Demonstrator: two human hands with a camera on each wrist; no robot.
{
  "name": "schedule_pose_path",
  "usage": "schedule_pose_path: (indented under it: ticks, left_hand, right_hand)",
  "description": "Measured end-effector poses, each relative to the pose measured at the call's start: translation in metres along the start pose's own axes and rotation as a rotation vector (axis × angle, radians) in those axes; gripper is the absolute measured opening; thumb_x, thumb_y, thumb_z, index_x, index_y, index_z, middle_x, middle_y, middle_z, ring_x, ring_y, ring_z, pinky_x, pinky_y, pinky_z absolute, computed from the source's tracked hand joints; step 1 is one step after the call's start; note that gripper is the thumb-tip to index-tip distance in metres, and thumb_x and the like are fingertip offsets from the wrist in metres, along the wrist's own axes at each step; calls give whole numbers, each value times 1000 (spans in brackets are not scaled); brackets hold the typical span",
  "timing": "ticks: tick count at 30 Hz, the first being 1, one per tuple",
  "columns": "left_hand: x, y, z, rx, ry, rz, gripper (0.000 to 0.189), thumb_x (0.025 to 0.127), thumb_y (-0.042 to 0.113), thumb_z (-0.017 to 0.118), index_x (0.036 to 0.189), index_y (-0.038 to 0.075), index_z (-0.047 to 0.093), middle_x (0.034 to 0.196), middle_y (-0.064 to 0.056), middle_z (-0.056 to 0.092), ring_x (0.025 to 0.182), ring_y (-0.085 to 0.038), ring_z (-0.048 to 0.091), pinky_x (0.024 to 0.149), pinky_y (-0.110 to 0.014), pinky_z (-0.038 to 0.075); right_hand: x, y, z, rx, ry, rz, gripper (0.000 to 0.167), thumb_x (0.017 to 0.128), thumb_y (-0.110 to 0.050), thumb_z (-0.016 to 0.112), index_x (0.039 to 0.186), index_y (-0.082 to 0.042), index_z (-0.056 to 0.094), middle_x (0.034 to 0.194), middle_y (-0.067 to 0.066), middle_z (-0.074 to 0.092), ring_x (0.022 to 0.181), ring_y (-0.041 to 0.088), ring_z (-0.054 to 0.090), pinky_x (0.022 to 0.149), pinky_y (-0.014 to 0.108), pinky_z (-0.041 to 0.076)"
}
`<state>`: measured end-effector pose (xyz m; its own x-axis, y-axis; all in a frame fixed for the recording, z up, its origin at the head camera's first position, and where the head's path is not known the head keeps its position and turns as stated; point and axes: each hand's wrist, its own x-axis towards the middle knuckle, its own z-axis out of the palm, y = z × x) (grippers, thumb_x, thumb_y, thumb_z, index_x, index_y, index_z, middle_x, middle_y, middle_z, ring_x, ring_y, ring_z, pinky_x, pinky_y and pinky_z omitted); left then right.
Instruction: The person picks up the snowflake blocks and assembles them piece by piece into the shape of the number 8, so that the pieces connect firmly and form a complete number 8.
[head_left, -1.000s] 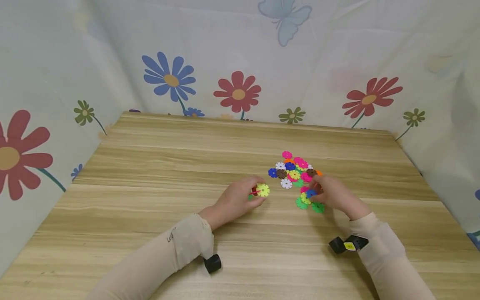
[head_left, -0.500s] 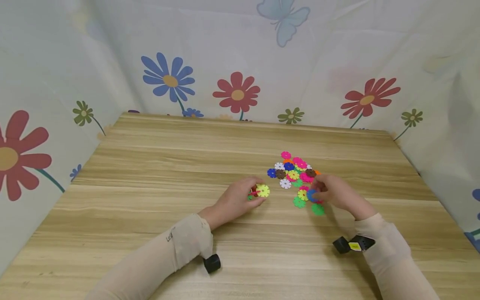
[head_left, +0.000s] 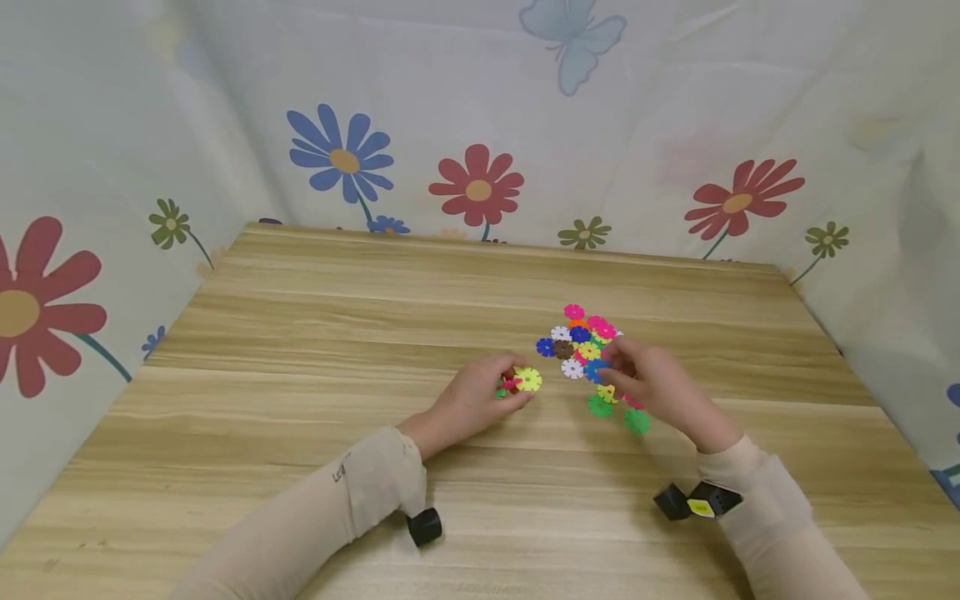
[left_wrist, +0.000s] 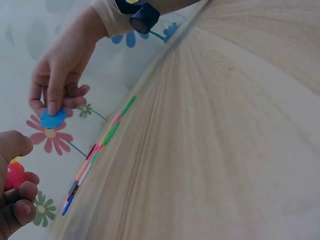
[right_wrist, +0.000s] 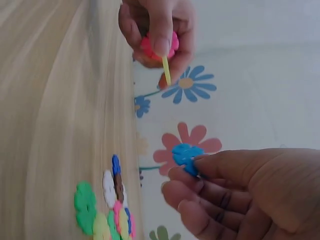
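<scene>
My left hand (head_left: 472,400) pinches a small joined piece of notched plastic discs. Its yellow disc (head_left: 528,380) faces outward, and a pink disc (right_wrist: 160,46) sits under the thumb in the right wrist view. A bit of green also shows by the palm in the head view. My right hand (head_left: 663,392) holds a blue notched disc (right_wrist: 188,157) between thumb and fingers, raised off the table. In the left wrist view that blue disc (left_wrist: 53,119) hangs below the fingertips. Part of the disc pile lies hidden behind my right hand.
Loose discs in several colours lie in a flat pile, with a brown disc (head_left: 563,349), a white disc (head_left: 572,369) and a green disc (head_left: 637,421) among them. The wooden table (head_left: 337,333) meets a flower-printed cloth (head_left: 420,83) at its back and sides.
My right hand has picked the blue disc from the near part of the pile and moved left and up with it. The left hand has stayed almost still with its piece.
</scene>
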<state>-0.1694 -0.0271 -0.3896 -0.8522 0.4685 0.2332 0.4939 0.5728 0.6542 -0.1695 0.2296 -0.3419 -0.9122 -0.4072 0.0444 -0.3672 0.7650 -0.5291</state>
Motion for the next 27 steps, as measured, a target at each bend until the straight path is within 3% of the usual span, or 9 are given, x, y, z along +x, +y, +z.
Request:
schedule_pose_path:
  ticks: [4,13,27]
  left_hand:
    - [0,0,-1,-18,-4,-11,36,88,25,70,117,6,62,97,-4,66,81,-13,55,73,-24,47]
    - [1,3,-4,-62,-19,-76,37,88,25,71,118,7,62,96,-5,67,81,-13,55,72,-23,47]
    - [-1,4,-2,-70,7,-48,34,87,23,71,115,6,62,86,-3,63,74,-11,51,65,-18,43]
  right_hand:
    - [1,-11,11,75,21,-45,11,92,-10,64,96,-2,57,81,11,69,61,17,63,54,22,51]
    - [2,-24,34,162,127,-147,10,90,-5,64,95,-2,56,79,13,69,60,13,63,54,21,52]
    - [1,-32,52,116,175,-165,11,89,-8,67,92,-5,56,74,8,68,59,11,62,54,18,51]
